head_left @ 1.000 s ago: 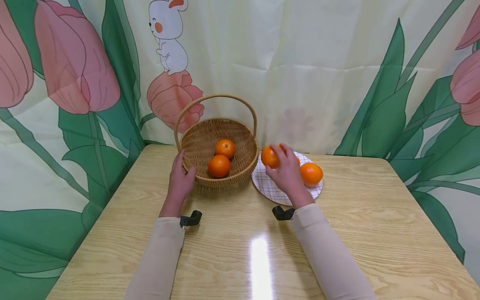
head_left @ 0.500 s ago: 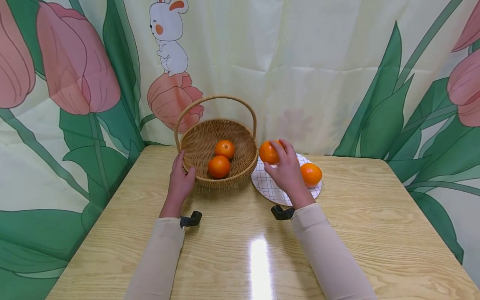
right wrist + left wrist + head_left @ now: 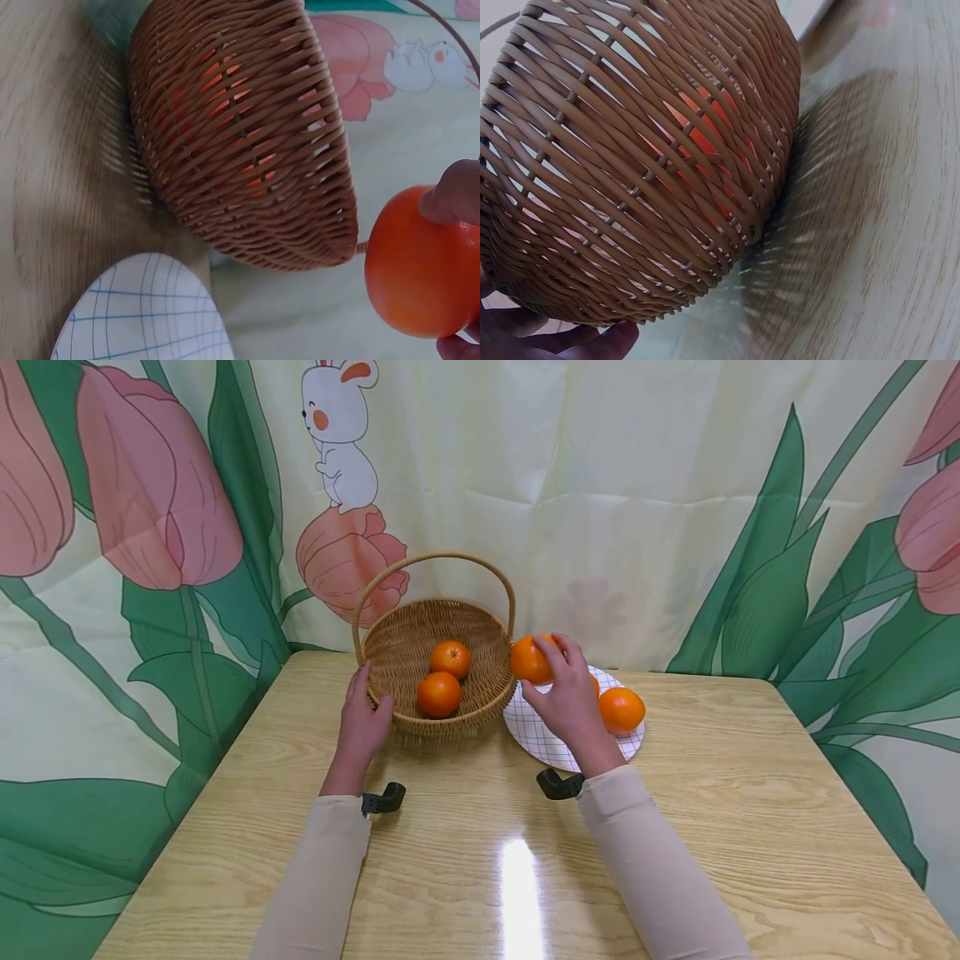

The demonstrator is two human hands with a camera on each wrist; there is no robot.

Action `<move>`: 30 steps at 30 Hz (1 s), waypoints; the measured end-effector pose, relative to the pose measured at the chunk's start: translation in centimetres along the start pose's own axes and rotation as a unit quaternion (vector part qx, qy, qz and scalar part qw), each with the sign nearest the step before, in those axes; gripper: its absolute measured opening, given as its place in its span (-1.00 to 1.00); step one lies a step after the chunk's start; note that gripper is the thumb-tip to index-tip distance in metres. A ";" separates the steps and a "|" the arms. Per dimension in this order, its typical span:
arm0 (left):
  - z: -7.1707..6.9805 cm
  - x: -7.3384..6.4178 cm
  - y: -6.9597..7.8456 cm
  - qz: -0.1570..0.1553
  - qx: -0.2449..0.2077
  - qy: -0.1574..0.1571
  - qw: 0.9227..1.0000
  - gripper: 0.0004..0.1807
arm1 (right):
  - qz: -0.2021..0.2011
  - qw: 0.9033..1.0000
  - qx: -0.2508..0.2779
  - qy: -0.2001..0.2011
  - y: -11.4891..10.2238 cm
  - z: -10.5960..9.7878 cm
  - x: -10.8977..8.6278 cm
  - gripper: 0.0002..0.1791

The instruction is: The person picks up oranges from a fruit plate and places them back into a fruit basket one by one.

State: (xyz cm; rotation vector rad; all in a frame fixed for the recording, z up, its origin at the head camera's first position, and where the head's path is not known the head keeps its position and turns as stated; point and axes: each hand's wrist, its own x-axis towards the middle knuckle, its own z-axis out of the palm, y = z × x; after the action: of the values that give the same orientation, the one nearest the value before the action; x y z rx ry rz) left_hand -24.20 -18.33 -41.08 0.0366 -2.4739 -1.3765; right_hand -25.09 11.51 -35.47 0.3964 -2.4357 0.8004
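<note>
A brown wicker basket [image 3: 476, 714] with an arched handle stands at the back of the table, two oranges inside, one orange [image 3: 439, 695] in front of the other orange [image 3: 451, 658]. My left hand [image 3: 363, 720] holds its left rim; in the left wrist view the fingers [image 3: 609, 343] lie against the weave. My right hand [image 3: 572, 710] grips another orange [image 3: 531, 660], raised beside the basket's right rim. In the right wrist view this orange [image 3: 420, 266] hangs above the plate's level. Under the right hand is a checked white plate [image 3: 546, 745] with an orange [image 3: 622, 711] and a partly hidden orange [image 3: 594, 684].
The wooden table [image 3: 450, 860] ends at a curtain [image 3: 637, 527] printed with tulips and a rabbit, close behind the basket and plate. A glare patch [image 3: 521, 893] lies on the front of the table. Each wrist wears a small black camera mount [image 3: 561, 784].
My right hand has lifted the orange off the plate and moved it slightly left, up to the basket's right rim. The left hand has stayed at the basket.
</note>
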 end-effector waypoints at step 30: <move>0.0 0.0 0.0 -0.006 -0.001 0.002 1.000 -0.28 | -0.028 0.999 0.024 -0.012 -2.3 1.9 0.7 -0.34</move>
State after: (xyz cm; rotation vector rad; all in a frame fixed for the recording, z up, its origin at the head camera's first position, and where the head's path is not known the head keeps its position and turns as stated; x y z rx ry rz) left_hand -24.21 -18.29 -41.09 0.0535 -2.4717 -1.3828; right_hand -25.48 8.52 -35.28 0.4923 -2.4209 0.8356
